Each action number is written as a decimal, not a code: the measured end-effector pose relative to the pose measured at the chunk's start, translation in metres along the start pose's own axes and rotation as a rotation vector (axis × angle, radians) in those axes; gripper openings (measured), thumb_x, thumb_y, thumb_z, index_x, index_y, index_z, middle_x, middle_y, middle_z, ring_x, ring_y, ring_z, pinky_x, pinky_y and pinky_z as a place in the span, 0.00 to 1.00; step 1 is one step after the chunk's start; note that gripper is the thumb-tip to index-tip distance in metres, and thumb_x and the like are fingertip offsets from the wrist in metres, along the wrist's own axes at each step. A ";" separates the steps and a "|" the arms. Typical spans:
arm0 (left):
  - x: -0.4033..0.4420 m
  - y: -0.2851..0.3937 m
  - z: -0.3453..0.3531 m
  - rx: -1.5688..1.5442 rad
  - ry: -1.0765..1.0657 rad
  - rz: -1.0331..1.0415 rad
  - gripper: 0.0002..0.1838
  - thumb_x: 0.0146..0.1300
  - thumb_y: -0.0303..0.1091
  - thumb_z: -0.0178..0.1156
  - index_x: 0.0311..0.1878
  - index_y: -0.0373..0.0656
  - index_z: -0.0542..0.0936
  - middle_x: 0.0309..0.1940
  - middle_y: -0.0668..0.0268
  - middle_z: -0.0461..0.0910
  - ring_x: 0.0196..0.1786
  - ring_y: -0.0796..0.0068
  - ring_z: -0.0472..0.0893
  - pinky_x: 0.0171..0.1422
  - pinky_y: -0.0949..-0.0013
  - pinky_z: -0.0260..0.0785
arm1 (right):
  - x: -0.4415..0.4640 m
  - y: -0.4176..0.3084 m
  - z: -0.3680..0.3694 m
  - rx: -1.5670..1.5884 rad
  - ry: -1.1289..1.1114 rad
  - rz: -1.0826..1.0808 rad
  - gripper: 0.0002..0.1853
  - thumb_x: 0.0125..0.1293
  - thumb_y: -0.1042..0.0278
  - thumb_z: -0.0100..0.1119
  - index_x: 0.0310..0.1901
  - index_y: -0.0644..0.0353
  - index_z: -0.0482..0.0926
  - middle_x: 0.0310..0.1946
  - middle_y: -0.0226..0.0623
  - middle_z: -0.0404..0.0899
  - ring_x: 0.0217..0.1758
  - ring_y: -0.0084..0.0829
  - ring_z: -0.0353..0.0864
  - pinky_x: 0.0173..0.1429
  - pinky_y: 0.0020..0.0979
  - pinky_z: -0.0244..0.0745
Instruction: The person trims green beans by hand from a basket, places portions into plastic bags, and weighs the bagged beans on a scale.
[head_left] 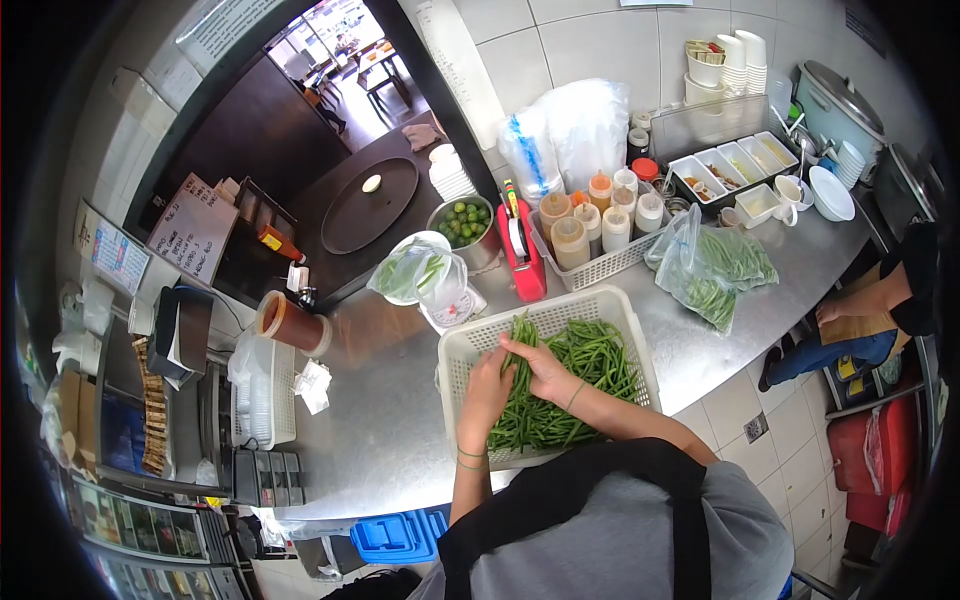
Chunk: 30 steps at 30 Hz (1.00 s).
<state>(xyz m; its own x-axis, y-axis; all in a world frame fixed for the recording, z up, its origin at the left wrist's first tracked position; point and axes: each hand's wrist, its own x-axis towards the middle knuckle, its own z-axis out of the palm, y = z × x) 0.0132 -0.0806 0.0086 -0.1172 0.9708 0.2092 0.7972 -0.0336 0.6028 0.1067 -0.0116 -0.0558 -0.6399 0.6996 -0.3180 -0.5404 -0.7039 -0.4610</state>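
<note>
Cut green beans [600, 365] fill much of a white perforated basket [648, 345] on the steel counter. Over the basket's left half, my left hand [486, 392] curls its fingers around a bunch of green beans. My right hand [545, 370] closes on the same bunch from the other side, thumb up, near its upper end. The bean tips stick up between the two hands. Just beyond the basket, an open plastic bag with a few green beans [432, 270] sits on a small kitchen scale [455, 310].
Filled bags of green beans [735, 260] lie to the right. Behind the basket stand a red tape dispenser [521, 255], a tray of squeeze bottles [600, 225] and a pot of small green limes [465, 222]. A red-brown sauce tub [290, 322] is at left. Another person [870, 300] is at far right.
</note>
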 end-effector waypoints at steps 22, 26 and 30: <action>0.036 -0.014 -0.023 -0.369 0.092 -0.325 0.19 0.64 0.31 0.54 0.58 0.37 0.71 0.32 0.55 0.81 0.33 0.71 0.79 0.39 0.70 0.69 | -0.007 -0.005 0.007 -0.148 -0.225 0.284 0.10 0.59 0.68 0.63 0.40 0.59 0.76 0.30 0.32 0.77 0.30 0.27 0.79 0.36 0.32 0.78; 0.045 -0.056 -0.005 -0.685 -0.095 -0.227 0.21 0.65 0.30 0.54 0.61 0.34 0.68 0.32 0.59 0.82 0.31 0.77 0.79 0.38 0.75 0.70 | -0.016 -0.004 0.012 -0.274 -0.309 0.316 0.11 0.59 0.72 0.62 0.43 0.61 0.75 0.30 0.33 0.77 0.32 0.28 0.80 0.37 0.31 0.79; 0.049 -0.052 -0.023 -0.570 0.123 -0.136 0.16 0.63 0.24 0.53 0.55 0.32 0.74 0.31 0.61 0.83 0.31 0.79 0.78 0.38 0.76 0.70 | -0.012 0.002 0.007 -0.277 -0.272 0.342 0.10 0.59 0.72 0.63 0.42 0.61 0.75 0.30 0.34 0.78 0.32 0.29 0.80 0.37 0.33 0.79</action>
<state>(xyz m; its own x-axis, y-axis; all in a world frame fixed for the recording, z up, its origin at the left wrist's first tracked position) -0.0478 -0.0368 0.0050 -0.2911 0.9418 0.1681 0.3306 -0.0659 0.9415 0.1094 -0.0218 -0.0474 -0.8934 0.3518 -0.2795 -0.1339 -0.8022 -0.5818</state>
